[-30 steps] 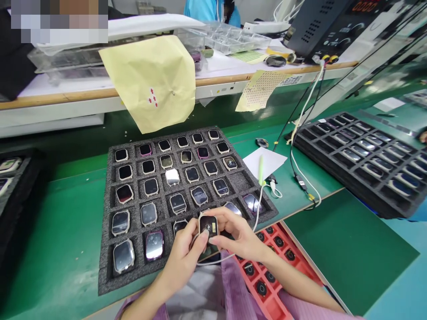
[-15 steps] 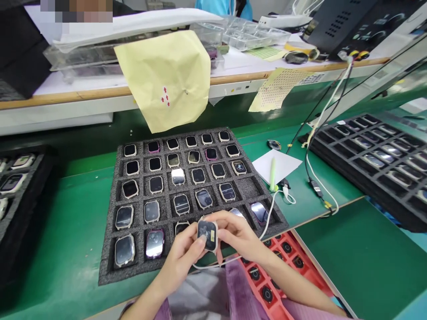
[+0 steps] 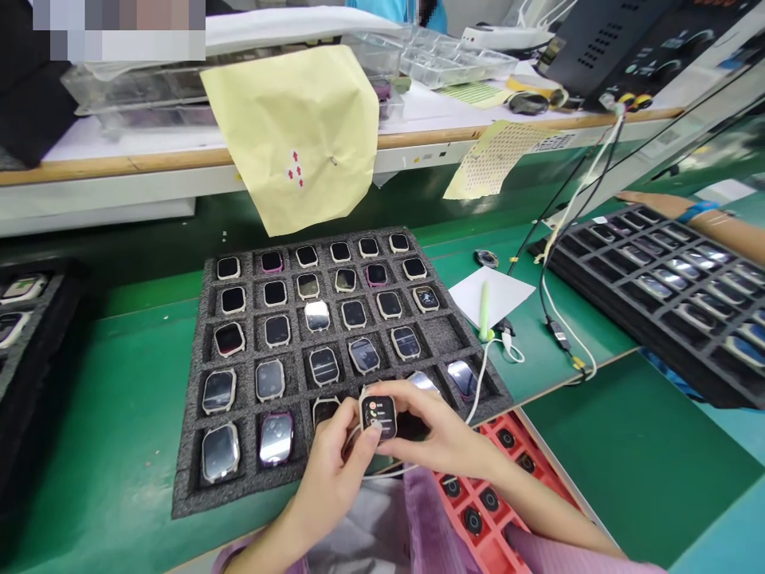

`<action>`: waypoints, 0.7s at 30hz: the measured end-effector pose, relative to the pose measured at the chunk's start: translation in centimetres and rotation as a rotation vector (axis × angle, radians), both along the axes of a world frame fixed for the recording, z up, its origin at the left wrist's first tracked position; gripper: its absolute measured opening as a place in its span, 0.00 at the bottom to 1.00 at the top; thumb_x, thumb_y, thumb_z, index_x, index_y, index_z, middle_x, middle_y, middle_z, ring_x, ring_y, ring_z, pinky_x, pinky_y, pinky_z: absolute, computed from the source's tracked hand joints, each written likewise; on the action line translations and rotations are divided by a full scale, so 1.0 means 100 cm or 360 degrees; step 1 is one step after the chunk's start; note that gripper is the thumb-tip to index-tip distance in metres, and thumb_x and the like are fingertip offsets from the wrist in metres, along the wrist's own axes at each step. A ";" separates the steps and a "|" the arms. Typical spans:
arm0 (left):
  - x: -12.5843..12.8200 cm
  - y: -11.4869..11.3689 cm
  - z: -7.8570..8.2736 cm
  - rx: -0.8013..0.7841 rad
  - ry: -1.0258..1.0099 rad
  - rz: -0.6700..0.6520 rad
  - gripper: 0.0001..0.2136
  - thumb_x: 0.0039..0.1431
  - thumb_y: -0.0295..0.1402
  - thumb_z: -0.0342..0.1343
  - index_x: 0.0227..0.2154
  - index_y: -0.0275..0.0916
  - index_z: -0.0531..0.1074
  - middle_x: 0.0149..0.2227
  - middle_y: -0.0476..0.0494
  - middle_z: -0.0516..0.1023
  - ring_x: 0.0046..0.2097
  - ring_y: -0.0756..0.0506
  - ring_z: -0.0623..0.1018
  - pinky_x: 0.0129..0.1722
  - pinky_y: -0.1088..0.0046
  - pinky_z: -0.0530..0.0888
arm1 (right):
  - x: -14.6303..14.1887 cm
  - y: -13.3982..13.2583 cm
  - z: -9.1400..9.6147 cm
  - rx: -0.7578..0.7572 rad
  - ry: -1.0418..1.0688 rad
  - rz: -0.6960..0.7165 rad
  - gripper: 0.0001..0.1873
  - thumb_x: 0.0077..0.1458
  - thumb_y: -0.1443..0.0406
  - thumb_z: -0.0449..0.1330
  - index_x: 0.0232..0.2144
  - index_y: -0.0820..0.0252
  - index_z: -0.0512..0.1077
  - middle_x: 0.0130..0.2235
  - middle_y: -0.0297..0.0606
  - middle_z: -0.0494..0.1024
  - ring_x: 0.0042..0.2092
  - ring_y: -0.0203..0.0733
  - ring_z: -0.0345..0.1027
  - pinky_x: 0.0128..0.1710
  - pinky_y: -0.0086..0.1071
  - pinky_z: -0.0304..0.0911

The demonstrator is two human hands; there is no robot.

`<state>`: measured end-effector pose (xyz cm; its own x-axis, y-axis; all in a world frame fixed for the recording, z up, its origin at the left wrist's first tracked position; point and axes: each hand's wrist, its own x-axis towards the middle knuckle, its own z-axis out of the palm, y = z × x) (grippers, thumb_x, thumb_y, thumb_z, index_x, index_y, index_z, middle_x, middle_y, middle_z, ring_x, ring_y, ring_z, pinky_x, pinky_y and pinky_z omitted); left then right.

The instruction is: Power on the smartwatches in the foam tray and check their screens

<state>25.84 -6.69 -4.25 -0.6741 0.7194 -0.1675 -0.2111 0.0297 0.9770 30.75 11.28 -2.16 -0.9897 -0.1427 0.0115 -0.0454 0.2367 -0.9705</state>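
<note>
Between both hands I hold a smartwatch case (image 3: 380,414) without a strap, its screen lit with a list menu. My left hand (image 3: 338,458) grips it from the left, the thumb lying on the lower part of the screen. On the right, my right hand (image 3: 427,426) pinches the case at its top and side edges. Under and beyond my hands lies a dark foam tray (image 3: 239,502) with several smartwatches in its compartments, such as a purple-framed one (image 3: 276,438). A white cable (image 3: 478,391) runs from the right to below my hands.
At the right is a white paper sheet (image 3: 508,295) with a light green pen (image 3: 484,307). A red tray (image 3: 502,526) with round dark parts lies below the bench edge. Another watch tray (image 3: 633,279) stands right, near another person's arm (image 3: 723,223). Yellow paper (image 3: 299,143) hangs from the shelf.
The watch screen now shows a list menu instead of a dark face with a small yellow patch. Another person's arm has appeared behind the right tray. The view has shifted slightly.
</note>
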 end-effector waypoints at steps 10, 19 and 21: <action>-0.005 -0.004 0.003 0.0242 -0.0294 -0.0074 0.12 0.64 0.42 0.50 0.34 0.38 0.68 0.28 0.49 0.66 0.27 0.51 0.62 0.28 0.76 0.62 | -0.005 0.000 -0.005 -0.0852 -0.0259 0.0050 0.19 0.61 0.58 0.60 0.52 0.58 0.70 0.37 0.39 0.78 0.29 0.38 0.75 0.29 0.30 0.73; -0.004 -0.003 -0.002 0.0310 -0.0377 -0.0017 0.13 0.63 0.42 0.52 0.42 0.37 0.70 0.25 0.52 0.64 0.24 0.54 0.59 0.26 0.78 0.62 | -0.010 -0.005 -0.007 -0.0853 -0.0264 0.0025 0.21 0.59 0.57 0.62 0.52 0.59 0.69 0.37 0.38 0.77 0.28 0.35 0.74 0.26 0.27 0.72; -0.003 -0.002 0.000 0.0247 -0.0265 0.0046 0.12 0.63 0.42 0.52 0.38 0.37 0.69 0.27 0.50 0.66 0.28 0.52 0.64 0.30 0.78 0.65 | -0.010 -0.002 -0.002 -0.0728 -0.0221 0.0086 0.25 0.57 0.58 0.64 0.55 0.58 0.66 0.41 0.40 0.76 0.34 0.37 0.74 0.34 0.31 0.73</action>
